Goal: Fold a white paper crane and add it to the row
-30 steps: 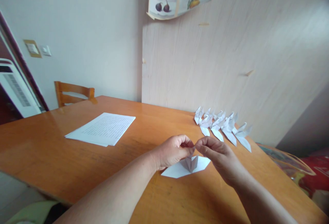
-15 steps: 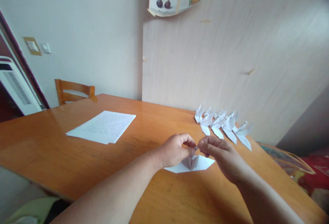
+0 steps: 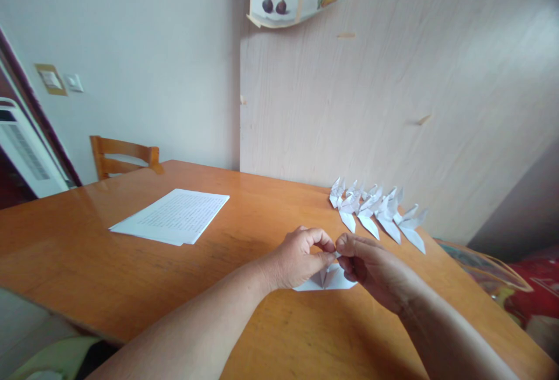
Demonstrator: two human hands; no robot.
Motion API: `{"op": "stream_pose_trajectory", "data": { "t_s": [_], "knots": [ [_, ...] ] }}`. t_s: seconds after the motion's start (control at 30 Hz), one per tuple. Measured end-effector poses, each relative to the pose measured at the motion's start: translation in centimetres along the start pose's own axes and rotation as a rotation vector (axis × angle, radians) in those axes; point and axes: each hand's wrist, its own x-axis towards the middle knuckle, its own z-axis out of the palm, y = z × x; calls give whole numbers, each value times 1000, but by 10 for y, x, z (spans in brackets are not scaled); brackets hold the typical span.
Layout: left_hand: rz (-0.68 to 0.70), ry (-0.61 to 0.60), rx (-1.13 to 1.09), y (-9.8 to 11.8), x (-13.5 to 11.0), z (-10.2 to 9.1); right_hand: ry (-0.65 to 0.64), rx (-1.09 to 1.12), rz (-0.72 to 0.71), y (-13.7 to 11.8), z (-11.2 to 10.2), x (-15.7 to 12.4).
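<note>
My left hand (image 3: 297,260) and my right hand (image 3: 371,269) meet fingertip to fingertip over a white folded paper figure (image 3: 327,278) that rests on the wooden table (image 3: 131,275). Both hands pinch the raised tip of the figure between thumb and forefinger. Its flat wings spread out under my fingers and are partly hidden by them. A row of several finished white paper birds (image 3: 378,211) lies beyond my hands, near the wall.
A small stack of printed sheets (image 3: 172,216) lies at the table's left middle. A wooden chair (image 3: 122,156) stands behind the far left edge. The panelled wall (image 3: 393,95) runs close along the table's right side. A clear plastic thing (image 3: 480,260) sits off the right edge.
My hands have sunk slightly and closed in over the paper figure, covering more of its wings. The figure now shows less to the left and right of my fingers.
</note>
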Motion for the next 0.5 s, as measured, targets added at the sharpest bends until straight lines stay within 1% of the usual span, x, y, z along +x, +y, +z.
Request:
{"op": "stream_pose_trajectory", "data": {
  "t_s": [0.13, 0.3, 0.5],
  "knots": [
    [15, 13, -27, 2, -1, 0, -30, 61, 91, 0, 0, 1],
    [10, 22, -56, 4, -1, 0, -25, 161, 209, 0, 0, 2],
    [26, 4, -103, 5, -2, 1, -80, 240, 258, 0, -1, 2]
  ]
}}
